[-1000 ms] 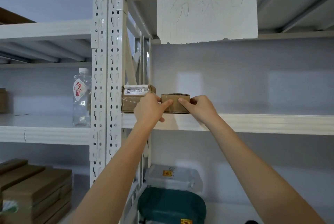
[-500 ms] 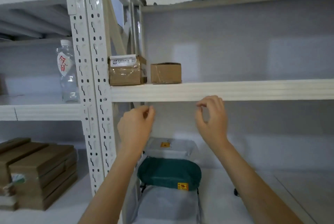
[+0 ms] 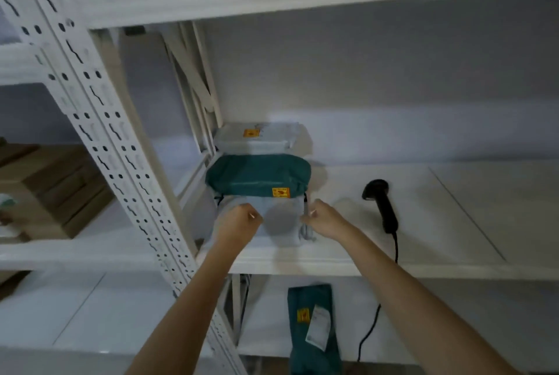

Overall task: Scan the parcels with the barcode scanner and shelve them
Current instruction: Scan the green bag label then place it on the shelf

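The grey poly-bag parcel lies at the front of the middle shelf, nearest of a short row: a teal parcel sits just behind it and a second grey parcel behind that. Both hands are at this front parcel, the left hand over its left edge and the right hand at its right edge; the fingers of each are curled, but motion blur hides whether they already pinch the bag or only reach it. The step in hand looks like picking up the next parcel to scan. The next move likely calls for lifting it clear and then taking the barcode scanner, which lies to the parcel's right with its cable trailing over the shelf edge. Another teal parcel lies on the shelf below, cardboard boxes to the left beyond the perforated upright.
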Tool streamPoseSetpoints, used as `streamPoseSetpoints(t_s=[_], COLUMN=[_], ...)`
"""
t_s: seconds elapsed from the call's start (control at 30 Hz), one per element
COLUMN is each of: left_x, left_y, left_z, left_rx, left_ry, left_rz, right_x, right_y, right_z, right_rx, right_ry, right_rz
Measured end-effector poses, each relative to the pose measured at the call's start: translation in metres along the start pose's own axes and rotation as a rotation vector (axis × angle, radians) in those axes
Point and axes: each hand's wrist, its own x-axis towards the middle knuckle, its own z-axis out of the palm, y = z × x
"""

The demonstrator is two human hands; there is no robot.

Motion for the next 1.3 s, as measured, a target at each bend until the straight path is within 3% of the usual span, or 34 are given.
streamPoseSetpoints(t_s=[0.23, 0.47, 0.6, 0.8, 1.03, 1.3], left_x=[0.013, 0.069, 0.113, 0.174, 0.199, 0.191], left_y=[-0.006, -0.018, -0.019, -0.021, -0.03, -0.034], left_z=[0.031, 0.034, 0.034, 0.036, 0.044, 0.048], left_rx=[0.025, 0.077, 0.096, 0.216, 0.203, 0.265], left_ry=[0.004, 0.026, 0.036, 0.009, -0.029, -0.021], left_rz=[-0.018, 0.017, 0.08, 0.185, 0.242, 0.297], right_x=[0.028, 0.082, 0.124, 0.174, 0.207, 0.208], right_y=[0.023, 0.02, 0.013, 0.0, -0.003, 0.003], right_z=[0.011, 0.003, -0.008, -0.014, -0.012, -0.015], right_rx=[-0.019, -0.049, -0.07, -0.304, -0.433, -0.471], right_ry=[0.048, 0.19, 0.138, 0.082, -0.097, 0.017], right_rz=[0.051, -0.045, -0.095, -0.193, -0.16, -0.272])
